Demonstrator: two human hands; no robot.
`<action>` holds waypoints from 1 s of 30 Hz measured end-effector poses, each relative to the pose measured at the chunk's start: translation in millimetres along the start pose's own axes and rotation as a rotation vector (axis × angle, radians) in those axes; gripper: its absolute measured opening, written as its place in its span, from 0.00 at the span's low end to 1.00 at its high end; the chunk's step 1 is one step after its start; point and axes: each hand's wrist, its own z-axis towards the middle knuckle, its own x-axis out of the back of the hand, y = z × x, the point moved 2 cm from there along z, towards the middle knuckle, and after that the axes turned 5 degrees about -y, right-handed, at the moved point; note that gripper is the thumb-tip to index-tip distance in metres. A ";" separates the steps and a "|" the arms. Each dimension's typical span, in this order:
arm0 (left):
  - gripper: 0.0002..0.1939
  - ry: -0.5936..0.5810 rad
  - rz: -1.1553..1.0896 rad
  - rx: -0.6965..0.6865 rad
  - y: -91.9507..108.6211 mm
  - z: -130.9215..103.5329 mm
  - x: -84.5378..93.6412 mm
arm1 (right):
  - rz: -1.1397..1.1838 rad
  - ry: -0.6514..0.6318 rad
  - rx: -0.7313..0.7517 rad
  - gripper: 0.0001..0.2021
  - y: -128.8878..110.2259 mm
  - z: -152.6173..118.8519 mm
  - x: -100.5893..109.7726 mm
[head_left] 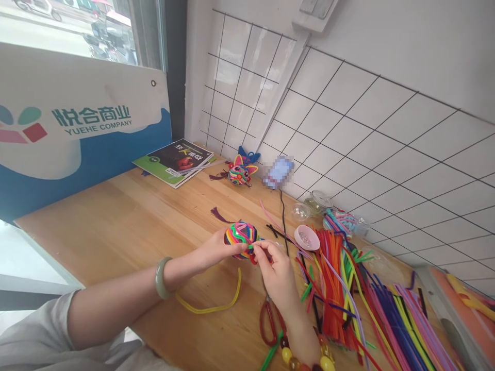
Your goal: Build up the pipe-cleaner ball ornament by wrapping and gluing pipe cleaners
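A round ball wound with many-coloured pipe cleaners is held above the wooden table, a dark tassel lying just behind it. My left hand grips the ball from the left, its thumb along the lower side. On the ball's right side my right hand pinches at a small green bit near the left thumb; the fingertips are pressed together. Red-handled scissors lie partly under my right wrist. A yellow cord curves on the table below my left hand.
Pipe cleaners in bundles cover the table's right side, beside a pink bowl of small pieces. At the back stand a finished-looking colourful animal head, a blurred phone and booklets. A printed board borders the left.
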 end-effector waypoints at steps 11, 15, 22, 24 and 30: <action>0.23 -0.031 -0.036 0.051 4.8 -2.8 -4.3 | 0.181 0.036 -0.101 0.12 8.7 3.5 -3.1; 0.22 -0.038 -0.007 0.026 4.0 -2.6 -3.7 | 0.175 0.059 -0.111 0.14 9.2 3.4 -5.6; 0.24 0.017 -0.020 0.038 2.0 -1.2 2.8 | 0.174 0.111 -0.126 0.18 -0.9 4.4 6.3; 0.24 0.042 -0.088 0.024 5.4 0.0 8.2 | 0.130 0.202 -0.156 0.19 2.4 3.1 24.0; 0.26 0.162 -0.294 -0.003 17.0 4.3 27.0 | -0.087 0.201 -0.254 0.21 46.7 -12.7 74.2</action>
